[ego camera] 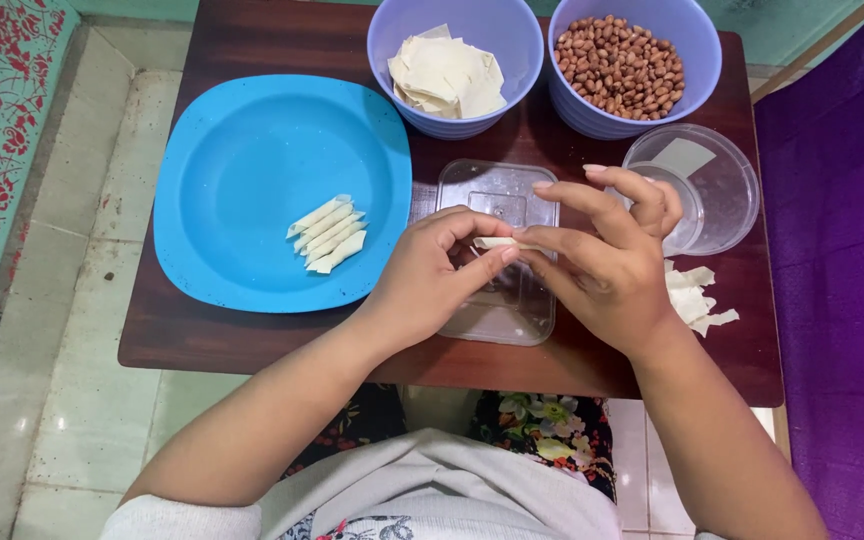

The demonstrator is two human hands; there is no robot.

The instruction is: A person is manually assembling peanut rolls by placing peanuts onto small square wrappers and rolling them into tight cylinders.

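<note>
My left hand [430,275] and my right hand [607,255] meet over a clear plastic lid [497,195] lying flat on the dark wooden table [252,340]. Between the fingertips of both hands is a small pale roll of pastry wrapper [493,242], pinched at each end. Several finished pale rolls [327,233] lie side by side on a blue square plate [242,130] to the left.
At the back stand a lilac bowl of cut wrapper sheets [449,75] and a lilac bowl of peanuts [622,65]. A clear round container [712,185] sits right of my hands, with torn wrapper scraps [694,298] below it. Tiled floor surrounds the small table.
</note>
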